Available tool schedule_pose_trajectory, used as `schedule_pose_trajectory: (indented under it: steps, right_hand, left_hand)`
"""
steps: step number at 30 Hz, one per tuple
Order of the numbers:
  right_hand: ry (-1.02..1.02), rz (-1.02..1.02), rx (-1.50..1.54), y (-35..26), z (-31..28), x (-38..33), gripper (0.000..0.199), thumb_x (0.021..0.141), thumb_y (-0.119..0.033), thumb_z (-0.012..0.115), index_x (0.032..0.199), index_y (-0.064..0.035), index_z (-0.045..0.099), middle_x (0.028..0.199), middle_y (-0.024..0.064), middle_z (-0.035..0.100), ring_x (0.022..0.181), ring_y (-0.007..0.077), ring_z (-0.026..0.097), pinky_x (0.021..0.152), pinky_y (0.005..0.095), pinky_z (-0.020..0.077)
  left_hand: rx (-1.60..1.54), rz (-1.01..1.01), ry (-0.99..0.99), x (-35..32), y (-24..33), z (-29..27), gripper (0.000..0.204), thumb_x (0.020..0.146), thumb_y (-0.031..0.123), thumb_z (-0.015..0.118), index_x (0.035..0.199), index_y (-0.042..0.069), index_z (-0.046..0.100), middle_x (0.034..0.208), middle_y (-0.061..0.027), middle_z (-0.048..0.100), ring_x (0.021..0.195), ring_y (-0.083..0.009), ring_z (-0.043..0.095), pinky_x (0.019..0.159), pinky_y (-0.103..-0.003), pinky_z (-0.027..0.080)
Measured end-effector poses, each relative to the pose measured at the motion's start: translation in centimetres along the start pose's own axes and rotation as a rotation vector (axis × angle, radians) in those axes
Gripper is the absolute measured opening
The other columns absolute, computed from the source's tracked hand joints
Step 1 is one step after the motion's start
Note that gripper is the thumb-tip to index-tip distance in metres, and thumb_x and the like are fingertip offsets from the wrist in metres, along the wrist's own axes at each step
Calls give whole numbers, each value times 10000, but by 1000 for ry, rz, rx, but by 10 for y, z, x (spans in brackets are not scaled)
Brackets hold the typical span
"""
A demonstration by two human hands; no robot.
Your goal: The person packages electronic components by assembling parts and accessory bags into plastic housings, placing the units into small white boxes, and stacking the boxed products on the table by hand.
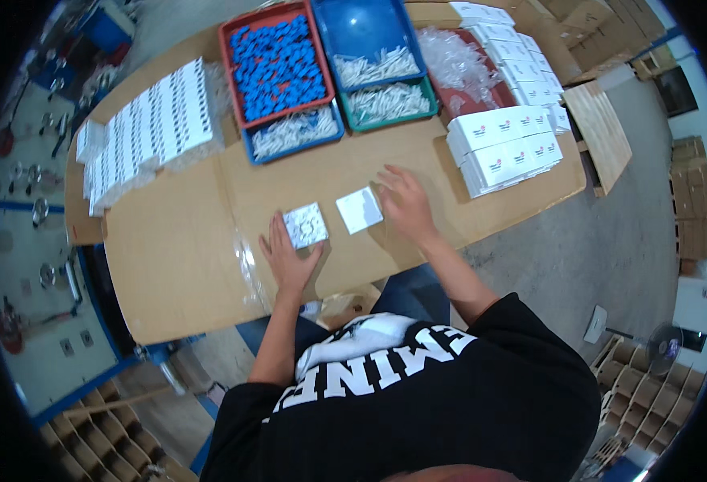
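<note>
With our left hand [287, 255] flat and open against the grey square part [306, 224] and our right hand [404, 202] spread open just beside it on the white card [359, 210], we risk nudging either across the bench [184, 241].

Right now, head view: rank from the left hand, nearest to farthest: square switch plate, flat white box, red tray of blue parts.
1. Square switch plate: at the left hand's fingertips.
2. Flat white box: just right of the plate, by the right hand.
3. Red tray of blue parts: far edge of the table.
</note>
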State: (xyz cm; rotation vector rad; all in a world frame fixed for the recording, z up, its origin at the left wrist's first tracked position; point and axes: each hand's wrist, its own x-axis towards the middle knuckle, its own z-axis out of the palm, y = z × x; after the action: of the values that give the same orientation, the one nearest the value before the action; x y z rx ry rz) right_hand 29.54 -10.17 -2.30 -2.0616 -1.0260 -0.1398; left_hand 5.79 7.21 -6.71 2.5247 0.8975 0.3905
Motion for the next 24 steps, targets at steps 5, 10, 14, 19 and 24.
schedule_pose_trajectory:
  steps: [5,10,14,19,24]
  right_hand:
    - [136,217,17,75,-74,135,219,919,-137,605,1099,-86,719,958,174,728,915,357,702,815,444,543]
    - [248,455,-437,255,-137,268,278,920,-269,602,1085,-87,732,992,162,746,932,363,710,846,453,551]
    - [260,591,-587,320,-143,319,288,903,-282,618,1075,-85,739,1028,157,749,976,344,710,892,427,547]
    - [41,379,-631,343,-106,360,255,876,-251,632,1054,-107,744,1074,146,733,1037,338,689,931,452,528]
    - [-88,339,-855,366,-94,376,311,872,-290,683,1160,-183,736,1066,160,734,1027,357,694,918,479,536]
  left_hand:
    - [14,-33,-28,3,7,-2,1116,744,516,772,1579,12,229,1599,-175,344,1507,-307,287,1210,-598,84]
    - [9,-30,-42,10,16,-5,1136,738,525,773,1574,-5,216,1595,-175,349,1506,-336,279,1215,-588,71]
    - [60,-28,-58,11,11,-3,1162,733,554,766,1574,-13,200,1603,-178,325,1510,-337,262,1217,-583,58]
    - [114,-36,-84,13,5,0,1165,737,584,744,1573,-17,199,1604,-179,311,1513,-334,255,1220,-580,53]
    - [75,-56,-142,22,14,-2,1143,728,537,745,1571,-14,204,1610,-199,293,1526,-350,218,1223,-568,37]
